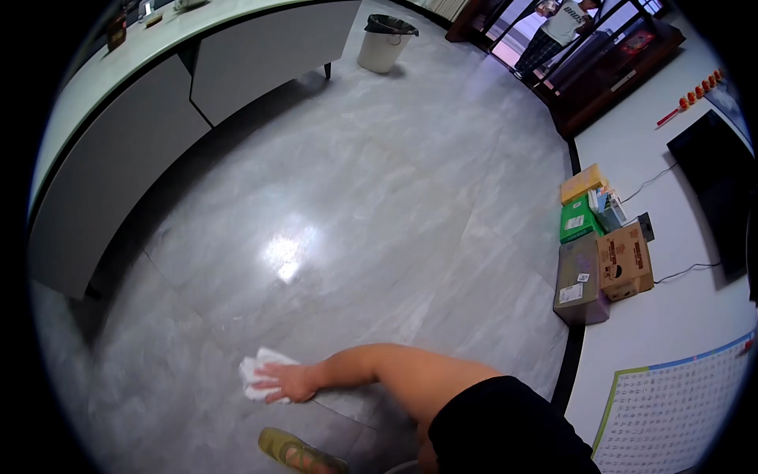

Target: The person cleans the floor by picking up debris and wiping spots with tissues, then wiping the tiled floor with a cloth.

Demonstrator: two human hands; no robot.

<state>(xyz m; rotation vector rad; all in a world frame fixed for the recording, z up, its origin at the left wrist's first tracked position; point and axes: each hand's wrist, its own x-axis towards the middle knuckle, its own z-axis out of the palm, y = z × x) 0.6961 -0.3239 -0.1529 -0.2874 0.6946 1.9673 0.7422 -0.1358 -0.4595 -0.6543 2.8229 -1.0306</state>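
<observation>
My right hand (290, 381) presses a crumpled white cloth (264, 365) against the grey tiled floor (355, 229), at the lower left of the middle. The fingers point left over the cloth, which shows around them. My bare forearm and black sleeve reach in from the lower right. Just below the hand is an olive-green shoe (276, 444) on a foot. A bright reflection shines on the floor above the hand. My left hand is out of view.
A long grey counter (268, 59) runs along the upper left. Near its end stands a white bin (382, 52) with a black liner. Boxes (580, 272) line the right wall, below a dark screen (714, 189). A person (559, 31) stands by the doorway.
</observation>
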